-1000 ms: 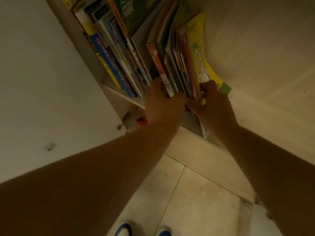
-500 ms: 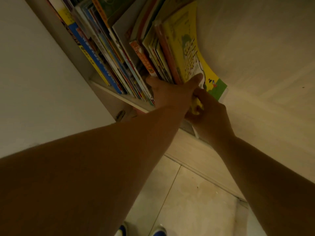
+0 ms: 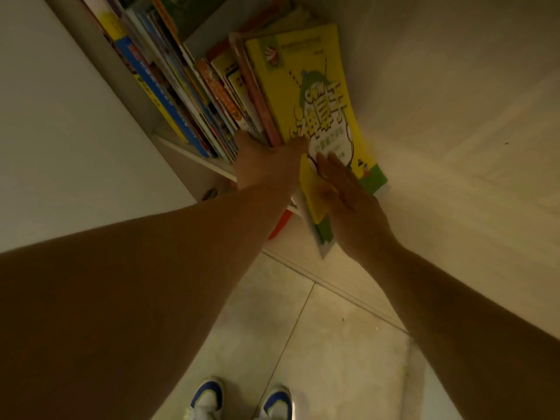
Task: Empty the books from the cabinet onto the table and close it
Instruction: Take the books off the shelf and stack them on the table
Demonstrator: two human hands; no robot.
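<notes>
Row of thin colourful books [image 3: 194,95] upright, leaning, on cabinet shelf [image 3: 194,154]; yellow book [image 3: 306,95] at right end, cover showing, sticking out past shelf edge.

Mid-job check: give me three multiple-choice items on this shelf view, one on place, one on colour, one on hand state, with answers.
1. Where is the big yellow paperback book?
A. right end of the row
B. left end
C. on the floor

2. What colour are the accents on the white shoes?
A. red
B. blue
C. green

3. How is the right hand?
A. fist
B. hanging idle
C. fingers straight against the yellow cover

Answers: 1 A, it lies outermost beside the cabinet wall; 2 B, blue panels show; 3 C, fingers lie flat on it.
</notes>
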